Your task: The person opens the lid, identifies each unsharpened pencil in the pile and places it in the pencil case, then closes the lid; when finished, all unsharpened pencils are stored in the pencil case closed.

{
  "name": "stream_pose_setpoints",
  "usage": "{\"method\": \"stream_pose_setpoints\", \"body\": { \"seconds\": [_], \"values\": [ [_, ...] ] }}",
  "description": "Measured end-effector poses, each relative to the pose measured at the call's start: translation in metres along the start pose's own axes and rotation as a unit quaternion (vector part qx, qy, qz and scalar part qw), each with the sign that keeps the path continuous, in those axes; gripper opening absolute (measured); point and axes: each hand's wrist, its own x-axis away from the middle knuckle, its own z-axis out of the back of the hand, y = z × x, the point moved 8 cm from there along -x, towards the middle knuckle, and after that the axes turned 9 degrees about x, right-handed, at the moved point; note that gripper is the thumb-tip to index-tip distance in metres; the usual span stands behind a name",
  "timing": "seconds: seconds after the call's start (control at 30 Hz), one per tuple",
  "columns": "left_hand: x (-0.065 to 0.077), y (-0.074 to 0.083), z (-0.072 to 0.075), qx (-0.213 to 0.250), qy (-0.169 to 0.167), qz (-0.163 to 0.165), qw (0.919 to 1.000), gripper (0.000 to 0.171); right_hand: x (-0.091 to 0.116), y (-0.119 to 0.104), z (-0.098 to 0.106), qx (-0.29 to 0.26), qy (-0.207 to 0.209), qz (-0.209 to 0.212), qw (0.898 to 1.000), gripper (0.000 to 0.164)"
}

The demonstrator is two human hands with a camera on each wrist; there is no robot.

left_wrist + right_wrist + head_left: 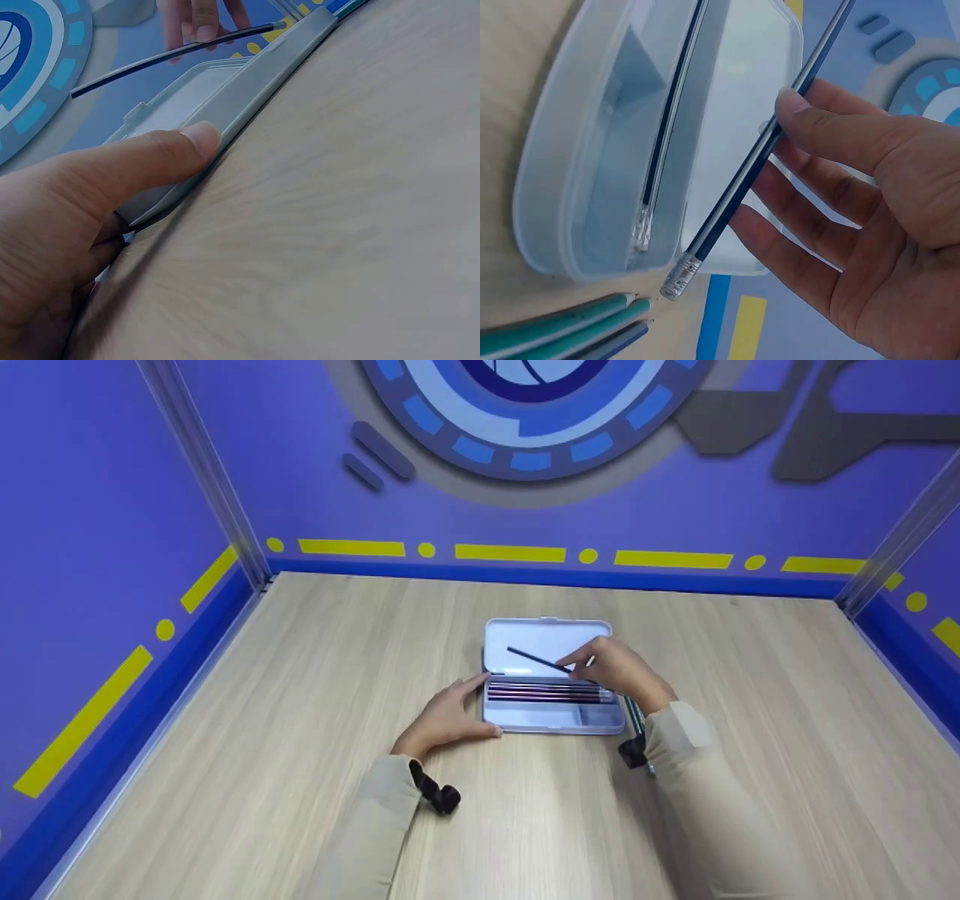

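An opened white pencil case (540, 729) lies on the table, lid tipped back. My left hand (444, 716) holds its left end, thumb at the front corner and index finger by the hinge; in the left wrist view the thumb (161, 157) presses the front wall. Above the case my right hand (619, 669) pinches a dark striped pencil (739, 180) between thumb and fingers, its silver end pointing down to the right. Several dark pencils (536, 691) lie side by side in the long rear compartment. The front compartments show no pencils.
Green and dark pencils (570, 326) lie on the wooden table (262, 750) just right of the case, partly hidden by my right wrist in the head view. Blue-purple printed panels (450, 517) enclose the back and sides.
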Motion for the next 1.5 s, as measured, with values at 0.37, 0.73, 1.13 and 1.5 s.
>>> {"method": "stream_pose_setpoints", "body": {
  "seconds": [0.37,0.73,1.13,1.5],
  "values": [
    [0.001,0.000,0.000,0.002,-0.001,0.006,1.0000,0.099,-0.004,-0.015,-0.012,0.029,-0.018,0.028,0.999,0.030],
    [0.000,0.000,0.000,0.000,-0.001,0.001,1.0000,0.099,-0.004,-0.015,-0.014,0.037,-0.018,0.026,0.999,0.027],
    [0.000,0.000,0.001,0.004,-0.001,0.009,1.0000,0.100,-0.009,0.010,-0.001,-0.007,-0.006,-0.034,0.999,0.035],
    [-0.001,0.000,0.000,0.004,-0.002,0.010,0.9999,0.100,-0.023,0.020,0.004,-0.008,0.025,-0.022,0.999,0.048]
  ]
}}
